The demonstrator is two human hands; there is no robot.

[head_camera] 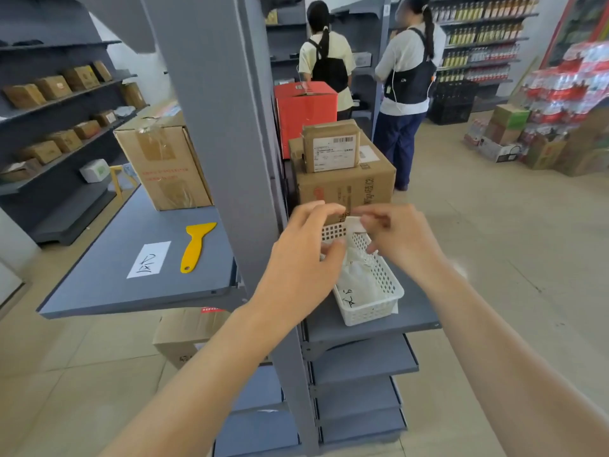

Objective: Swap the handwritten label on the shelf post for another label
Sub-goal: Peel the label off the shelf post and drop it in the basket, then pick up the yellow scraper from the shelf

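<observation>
Both hands meet above a white perforated basket (pixel 379 291) on the right-hand shelf. My left hand (pixel 306 255) and my right hand (pixel 398 235) pinch a small crumpled white label (pixel 355 224) between their fingertips. Inside the basket lie more white papers, one with black handwriting (pixel 350 300). The grey shelf post (pixel 227 127) rises just left of my hands; I see no label on its visible face. A flat white label with handwriting (pixel 149 259) lies on the left-hand shelf beside a yellow plastic scraper (pixel 196 244).
Cardboard boxes (pixel 346 179) stand stacked right behind the basket, and a taped box (pixel 163 159) sits on the left shelf (pixel 99 291). Two people (pixel 405 77) stand with their backs to me in the aisle beyond. Bottled goods fill the far right.
</observation>
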